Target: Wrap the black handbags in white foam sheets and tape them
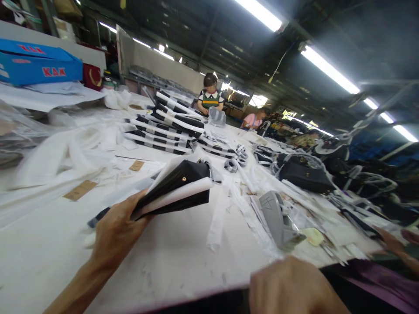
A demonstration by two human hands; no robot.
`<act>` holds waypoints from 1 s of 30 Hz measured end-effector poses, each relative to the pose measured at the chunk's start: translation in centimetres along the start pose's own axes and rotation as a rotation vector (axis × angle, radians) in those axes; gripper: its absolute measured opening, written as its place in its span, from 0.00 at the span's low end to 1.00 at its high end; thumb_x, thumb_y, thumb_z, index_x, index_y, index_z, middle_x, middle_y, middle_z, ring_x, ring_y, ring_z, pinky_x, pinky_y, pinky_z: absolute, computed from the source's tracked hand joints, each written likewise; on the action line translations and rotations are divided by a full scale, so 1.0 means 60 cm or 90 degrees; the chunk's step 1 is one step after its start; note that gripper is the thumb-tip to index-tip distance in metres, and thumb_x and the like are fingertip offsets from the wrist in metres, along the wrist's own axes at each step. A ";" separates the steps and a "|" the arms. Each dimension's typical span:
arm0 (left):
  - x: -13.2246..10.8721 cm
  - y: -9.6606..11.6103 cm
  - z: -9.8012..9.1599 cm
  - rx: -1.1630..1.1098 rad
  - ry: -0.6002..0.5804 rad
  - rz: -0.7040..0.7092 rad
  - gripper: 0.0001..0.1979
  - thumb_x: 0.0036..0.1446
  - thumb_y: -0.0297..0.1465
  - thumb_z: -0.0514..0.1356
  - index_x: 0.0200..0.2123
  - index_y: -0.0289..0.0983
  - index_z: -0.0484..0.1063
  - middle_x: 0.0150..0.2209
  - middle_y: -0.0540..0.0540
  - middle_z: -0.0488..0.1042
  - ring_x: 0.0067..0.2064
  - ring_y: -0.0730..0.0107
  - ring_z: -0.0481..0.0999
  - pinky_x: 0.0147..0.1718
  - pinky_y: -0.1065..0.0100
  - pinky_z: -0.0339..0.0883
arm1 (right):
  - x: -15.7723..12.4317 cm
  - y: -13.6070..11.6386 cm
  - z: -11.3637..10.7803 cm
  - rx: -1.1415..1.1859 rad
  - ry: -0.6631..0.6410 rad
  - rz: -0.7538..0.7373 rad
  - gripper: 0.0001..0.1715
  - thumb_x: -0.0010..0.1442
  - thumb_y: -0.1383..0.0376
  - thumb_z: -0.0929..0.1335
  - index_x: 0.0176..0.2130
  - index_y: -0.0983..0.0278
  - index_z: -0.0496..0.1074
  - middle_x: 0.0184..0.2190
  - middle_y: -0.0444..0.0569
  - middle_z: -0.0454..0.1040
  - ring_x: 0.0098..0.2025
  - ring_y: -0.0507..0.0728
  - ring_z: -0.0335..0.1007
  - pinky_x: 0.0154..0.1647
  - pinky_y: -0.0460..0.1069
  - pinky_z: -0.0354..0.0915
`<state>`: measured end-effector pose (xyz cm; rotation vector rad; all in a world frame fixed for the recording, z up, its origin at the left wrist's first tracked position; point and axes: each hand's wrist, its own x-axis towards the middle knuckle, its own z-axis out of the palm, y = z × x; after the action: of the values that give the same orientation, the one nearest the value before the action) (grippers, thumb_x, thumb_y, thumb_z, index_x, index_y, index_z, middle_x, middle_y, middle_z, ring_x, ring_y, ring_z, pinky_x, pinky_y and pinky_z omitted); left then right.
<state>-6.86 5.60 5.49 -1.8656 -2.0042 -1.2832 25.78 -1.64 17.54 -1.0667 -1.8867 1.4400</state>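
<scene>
A black handbag with a small gold stud is pinched at its near end by my left hand. It tilts above the white table, and a strip of white padding lies along its side. My right hand is at the table's near edge, blurred and cut off by the frame's bottom. Its fingers look curled closed; whatever they may hold is hidden. Beyond it stands a grey tape dispenser. White strips lie on the table between the bag and the dispenser.
Stacked black bags with white padding stand behind. More black bags sit at right. Brown cards and crumpled white wrapping lie left, near a blue box. Another person's hand reaches in at right; two people work farther back.
</scene>
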 end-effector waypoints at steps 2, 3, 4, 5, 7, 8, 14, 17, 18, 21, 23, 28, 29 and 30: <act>0.001 0.001 -0.002 -0.006 -0.005 -0.005 0.20 0.56 0.35 0.58 0.53 0.45 0.73 0.46 0.48 0.81 0.44 0.54 0.80 0.43 0.61 0.73 | 0.040 0.042 -0.004 -0.037 0.160 0.059 0.11 0.50 0.53 0.74 0.24 0.56 0.77 0.23 0.46 0.76 0.29 0.57 0.72 0.33 0.51 0.68; 0.001 0.001 -0.002 -0.006 -0.008 -0.008 0.20 0.56 0.35 0.58 0.53 0.45 0.73 0.46 0.49 0.81 0.43 0.54 0.81 0.42 0.61 0.73 | 0.061 0.069 -0.004 -0.073 0.230 0.095 0.11 0.49 0.55 0.74 0.24 0.59 0.75 0.23 0.46 0.75 0.29 0.56 0.70 0.34 0.50 0.67; 0.000 0.000 -0.002 -0.003 -0.011 -0.011 0.20 0.56 0.35 0.58 0.53 0.45 0.72 0.46 0.49 0.81 0.43 0.55 0.81 0.42 0.62 0.73 | 0.081 0.100 -0.003 -0.122 0.273 0.131 0.11 0.49 0.57 0.74 0.23 0.61 0.73 0.22 0.45 0.74 0.28 0.55 0.68 0.33 0.49 0.65; 0.000 -0.001 -0.001 0.000 -0.013 -0.015 0.21 0.56 0.35 0.59 0.53 0.46 0.72 0.46 0.50 0.81 0.43 0.55 0.81 0.42 0.62 0.73 | 0.099 0.131 -0.001 -0.173 0.293 0.165 0.12 0.49 0.58 0.73 0.23 0.61 0.71 0.21 0.44 0.72 0.28 0.54 0.67 0.32 0.48 0.63; -0.002 -0.005 0.001 0.005 -0.015 -0.017 0.21 0.56 0.35 0.59 0.55 0.47 0.71 0.47 0.50 0.80 0.44 0.55 0.81 0.43 0.62 0.73 | 0.123 0.188 0.004 -0.284 0.320 0.219 0.12 0.47 0.60 0.73 0.23 0.61 0.68 0.22 0.42 0.70 0.28 0.54 0.66 0.31 0.48 0.61; -0.003 -0.008 0.003 0.007 -0.014 -0.016 0.22 0.57 0.36 0.59 0.55 0.47 0.70 0.47 0.50 0.80 0.45 0.55 0.80 0.44 0.62 0.73 | 0.130 0.211 0.006 -0.345 0.330 0.232 0.13 0.45 0.61 0.75 0.24 0.61 0.67 0.24 0.43 0.71 0.30 0.55 0.66 0.32 0.48 0.61; -0.006 -0.013 0.006 0.015 -0.023 -0.011 0.21 0.57 0.36 0.60 0.56 0.46 0.70 0.49 0.49 0.79 0.47 0.55 0.80 0.45 0.62 0.72 | 0.133 0.261 -0.005 -0.461 0.302 0.239 0.05 0.49 0.63 0.72 0.27 0.61 0.72 0.29 0.44 0.74 0.34 0.55 0.69 0.36 0.47 0.60; -0.004 -0.007 0.001 0.012 -0.027 -0.015 0.21 0.57 0.35 0.60 0.54 0.45 0.71 0.49 0.47 0.80 0.46 0.53 0.80 0.45 0.61 0.72 | 0.131 0.258 -0.021 -0.444 0.294 0.260 0.05 0.53 0.63 0.71 0.26 0.61 0.73 0.28 0.44 0.76 0.33 0.54 0.70 0.35 0.47 0.60; -0.003 -0.003 -0.002 0.007 -0.030 -0.016 0.20 0.57 0.35 0.60 0.54 0.44 0.72 0.49 0.47 0.80 0.47 0.53 0.80 0.46 0.60 0.72 | 0.130 0.256 -0.027 -0.447 0.294 0.277 0.06 0.53 0.62 0.71 0.27 0.61 0.73 0.29 0.44 0.76 0.33 0.54 0.71 0.35 0.47 0.59; 0.000 0.005 -0.008 -0.005 -0.033 -0.019 0.20 0.56 0.34 0.60 0.53 0.43 0.73 0.49 0.46 0.80 0.47 0.53 0.80 0.47 0.60 0.72 | 0.130 0.250 -0.045 -0.490 0.317 0.362 0.11 0.55 0.57 0.70 0.27 0.61 0.71 0.29 0.45 0.77 0.34 0.56 0.72 0.33 0.48 0.58; 0.001 0.009 -0.010 -0.007 -0.033 -0.018 0.20 0.56 0.34 0.60 0.53 0.44 0.72 0.49 0.47 0.80 0.48 0.54 0.79 0.48 0.61 0.71 | 0.135 0.244 -0.055 -0.525 0.339 0.424 0.15 0.54 0.52 0.70 0.30 0.60 0.70 0.31 0.47 0.78 0.36 0.58 0.73 0.32 0.49 0.57; -0.001 0.011 -0.007 -0.004 -0.022 0.004 0.19 0.58 0.34 0.59 0.53 0.43 0.72 0.49 0.47 0.80 0.47 0.54 0.80 0.47 0.60 0.72 | 0.174 0.236 -0.057 -0.573 0.366 0.464 0.26 0.48 0.45 0.72 0.37 0.61 0.69 0.37 0.50 0.78 0.40 0.62 0.74 0.31 0.50 0.57; -0.002 0.011 -0.005 -0.003 -0.020 0.011 0.19 0.58 0.34 0.58 0.53 0.43 0.72 0.49 0.46 0.80 0.46 0.53 0.80 0.46 0.60 0.72 | 0.184 0.236 -0.053 -0.568 0.362 0.457 0.25 0.48 0.46 0.73 0.36 0.61 0.70 0.37 0.50 0.78 0.40 0.61 0.74 0.31 0.50 0.57; -0.003 0.010 -0.004 -0.003 -0.019 0.017 0.19 0.58 0.34 0.58 0.54 0.42 0.72 0.49 0.46 0.80 0.46 0.53 0.80 0.47 0.59 0.72 | 0.193 0.237 -0.048 -0.554 0.354 0.450 0.22 0.49 0.47 0.73 0.35 0.61 0.70 0.36 0.49 0.79 0.39 0.60 0.74 0.31 0.49 0.57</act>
<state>-6.40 5.27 5.83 -1.9186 -1.9857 -1.2606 25.57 11.27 4.20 -2.4168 -1.7667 0.4028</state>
